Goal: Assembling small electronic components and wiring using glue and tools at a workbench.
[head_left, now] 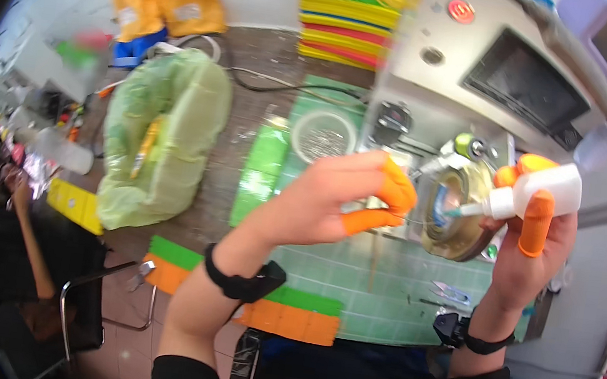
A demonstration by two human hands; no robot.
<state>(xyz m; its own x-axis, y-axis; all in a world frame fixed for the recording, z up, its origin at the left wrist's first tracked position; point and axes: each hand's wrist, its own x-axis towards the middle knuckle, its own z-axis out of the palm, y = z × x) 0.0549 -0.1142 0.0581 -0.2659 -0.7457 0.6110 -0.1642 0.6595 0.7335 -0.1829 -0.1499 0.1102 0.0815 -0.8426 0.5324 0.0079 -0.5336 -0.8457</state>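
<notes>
My right hand [530,260], with orange finger cots, grips a small white squeeze bottle [551,192] tilted on its side. The bottle's narrow tip ends in a teal nozzle [458,211] pointing left, in front of a tape roll [458,238]. Left of the nozzle, my left hand [345,199] also wears orange finger cots. Its thumb and fingertips are drawn together in a pinch; anything between them is too small to make out. Just behind that hand stands a round white tub [324,136] of small metallic pieces, beside a green packet [262,172].
A green cutting mat [384,278] covers the worktop, with small snips [450,292] on it. A machine with a dark screen [526,85] stands at the back right. Leftward are a bag-lined bin [200,125] and stacked yellow trays [347,17]. Another person [19,227] sits far left.
</notes>
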